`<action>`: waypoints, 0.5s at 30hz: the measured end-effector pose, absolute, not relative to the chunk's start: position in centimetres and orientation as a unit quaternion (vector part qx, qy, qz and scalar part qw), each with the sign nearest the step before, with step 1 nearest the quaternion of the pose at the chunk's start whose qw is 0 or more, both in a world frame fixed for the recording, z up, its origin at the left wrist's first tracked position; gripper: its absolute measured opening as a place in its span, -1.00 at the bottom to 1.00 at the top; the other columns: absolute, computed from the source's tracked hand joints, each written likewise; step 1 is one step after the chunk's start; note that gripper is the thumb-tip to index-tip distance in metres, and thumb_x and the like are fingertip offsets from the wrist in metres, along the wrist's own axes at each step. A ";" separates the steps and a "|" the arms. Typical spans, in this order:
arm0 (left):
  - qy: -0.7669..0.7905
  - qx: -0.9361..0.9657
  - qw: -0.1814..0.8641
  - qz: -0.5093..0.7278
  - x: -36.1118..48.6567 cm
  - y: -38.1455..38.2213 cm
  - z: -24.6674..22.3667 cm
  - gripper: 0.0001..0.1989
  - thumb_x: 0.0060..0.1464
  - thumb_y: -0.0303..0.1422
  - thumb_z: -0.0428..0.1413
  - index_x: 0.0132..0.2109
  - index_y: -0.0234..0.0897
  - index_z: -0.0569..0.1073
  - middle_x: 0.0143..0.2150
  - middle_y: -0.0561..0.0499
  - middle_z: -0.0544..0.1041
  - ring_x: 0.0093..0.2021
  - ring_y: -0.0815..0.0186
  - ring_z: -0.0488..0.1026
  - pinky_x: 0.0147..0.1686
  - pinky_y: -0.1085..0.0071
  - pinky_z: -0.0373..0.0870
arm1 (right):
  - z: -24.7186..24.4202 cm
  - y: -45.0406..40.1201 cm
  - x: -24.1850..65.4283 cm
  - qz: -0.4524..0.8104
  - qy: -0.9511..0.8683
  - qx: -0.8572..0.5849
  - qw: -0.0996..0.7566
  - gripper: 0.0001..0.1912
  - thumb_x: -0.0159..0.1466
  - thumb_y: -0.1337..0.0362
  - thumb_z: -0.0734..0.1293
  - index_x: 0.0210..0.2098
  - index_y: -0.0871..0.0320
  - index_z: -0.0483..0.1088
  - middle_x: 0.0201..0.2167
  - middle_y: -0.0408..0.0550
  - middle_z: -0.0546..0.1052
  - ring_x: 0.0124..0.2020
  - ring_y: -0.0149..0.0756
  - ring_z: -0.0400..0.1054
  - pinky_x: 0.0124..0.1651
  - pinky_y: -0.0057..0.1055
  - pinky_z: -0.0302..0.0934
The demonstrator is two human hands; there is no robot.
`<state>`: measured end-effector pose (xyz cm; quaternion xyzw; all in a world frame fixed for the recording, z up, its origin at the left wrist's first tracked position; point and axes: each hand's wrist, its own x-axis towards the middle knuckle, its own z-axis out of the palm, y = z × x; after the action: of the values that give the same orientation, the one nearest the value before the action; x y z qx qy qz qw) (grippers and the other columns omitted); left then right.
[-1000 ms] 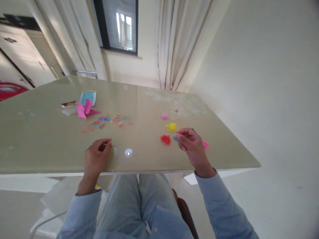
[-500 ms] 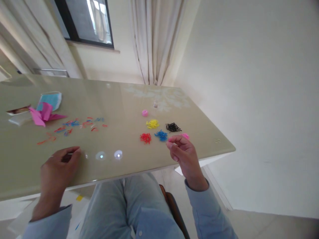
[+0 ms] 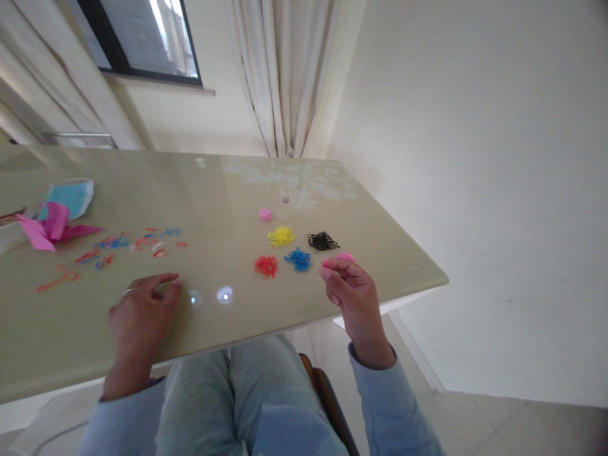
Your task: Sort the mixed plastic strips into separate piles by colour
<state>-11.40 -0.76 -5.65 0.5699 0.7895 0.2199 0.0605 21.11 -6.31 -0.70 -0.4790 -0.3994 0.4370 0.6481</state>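
Note:
My right hand (image 3: 350, 290) is closed in a pinch at the front right of the table, just over a partly hidden pink pile (image 3: 344, 256) of small bands. A trace of pink shows at its fingertips; what they hold is too small to make out. Beside it lie a blue pile (image 3: 299, 259), a black pile (image 3: 323, 241), a yellow pile (image 3: 280, 236) and a red pile (image 3: 265, 266) of rubber bands. My left hand (image 3: 145, 313) rests on the table near the front edge, holding nothing, with thumb and index finger slightly apart.
Loose red and blue bands (image 3: 114, 242) are scattered at the left, beside a pink folded paper (image 3: 54, 228) and a blue face mask (image 3: 71, 198). A small pink round object (image 3: 265, 215) stands behind the yellow pile. The table's right edge faces a wall (image 3: 475, 190).
My left hand has shifted right along the table, away from the scattered bands. The right hand stays pinched near the pink pile. The view has turned slightly right.

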 end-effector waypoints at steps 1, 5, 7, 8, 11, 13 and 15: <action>0.782 0.578 0.065 0.226 -10.8 -0.4 -5.7 -0.61 0.13 -0.15 -0.02 -0.08 -0.24 0.57 -0.14 -0.11 0.55 -0.28 0.13 0.48 -0.24 0.19 0.37 | -0.8 -6.3 21.3 0.434 -0.397 -0.483 0.649 -0.84 0.15 0.21 0.50 -0.28 0.10 0.55 -0.53 -0.24 0.45 -0.67 -0.59 0.05 -0.66 -0.54 -0.11; 0.752 0.614 0.073 0.229 -9.2 0.4 -5.8 -0.63 0.13 -0.17 -0.01 -0.09 -0.27 0.57 -0.11 -0.10 0.54 -0.33 0.22 0.46 -0.25 0.27 0.32 | -0.8 -6.6 22.2 0.423 -0.381 -0.500 0.653 -0.82 0.14 0.20 0.50 -0.26 0.09 0.58 -0.51 -0.19 0.50 -0.67 -0.59 0.06 -0.65 -0.53 -0.09; 0.745 0.621 0.075 0.233 -9.1 0.3 -5.8 -0.61 0.13 -0.15 -0.03 -0.12 -0.27 0.57 -0.09 -0.10 0.54 -0.34 0.24 0.45 -0.24 0.28 0.32 | -0.6 -6.7 22.5 0.420 -0.373 -0.505 0.656 -0.82 0.14 0.20 0.50 -0.26 0.09 0.59 -0.45 -0.16 0.54 -0.67 -0.60 0.07 -0.65 -0.53 -0.09; 0.741 0.621 0.078 0.241 -9.2 0.3 -5.8 -0.60 0.13 -0.14 -0.04 -0.13 -0.27 0.57 -0.08 -0.10 0.54 -0.35 0.25 0.45 -0.24 0.29 0.32 | -0.5 -6.8 22.6 0.419 -0.368 -0.507 0.657 -0.82 0.14 0.20 0.49 -0.26 0.08 0.59 -0.42 -0.14 0.56 -0.67 -0.61 0.07 -0.65 -0.54 -0.09; 0.735 0.612 0.105 0.273 -9.6 0.0 -5.8 -0.57 0.10 -0.09 -0.05 -0.16 -0.27 0.57 -0.11 -0.09 0.56 -0.34 0.25 0.46 -0.23 0.32 0.35 | -0.4 -6.8 22.7 0.417 -0.359 -0.511 0.661 -0.82 0.14 0.20 0.49 -0.25 0.08 0.59 -0.35 -0.10 0.58 -0.67 -0.62 0.07 -0.65 -0.54 -0.10; 0.734 0.602 0.126 0.288 -9.9 -0.2 -5.8 -0.57 0.07 -0.07 -0.03 -0.16 -0.25 0.57 -0.15 -0.07 0.58 -0.34 0.25 0.47 -0.22 0.34 0.37 | -0.3 -6.8 22.7 0.414 -0.355 -0.512 0.663 -0.81 0.14 0.19 0.49 -0.25 0.10 0.59 -0.34 -0.09 0.59 -0.67 -0.62 0.06 -0.65 -0.54 -0.09; 0.735 0.593 0.139 0.298 -10.1 -0.3 -5.9 -0.58 0.04 -0.06 -0.01 -0.18 -0.23 0.57 -0.19 -0.04 0.59 -0.35 0.26 0.47 -0.22 0.36 0.39 | -0.3 -6.7 22.7 0.412 -0.354 -0.514 0.664 -0.81 0.15 0.18 0.48 -0.26 0.11 0.59 -0.34 -0.08 0.59 -0.67 -0.61 0.06 -0.65 -0.53 -0.09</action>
<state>-10.07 -0.26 -5.87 0.5928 0.7350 0.2984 0.1387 22.67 -6.71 -0.33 -0.5138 -0.3536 0.4119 0.6643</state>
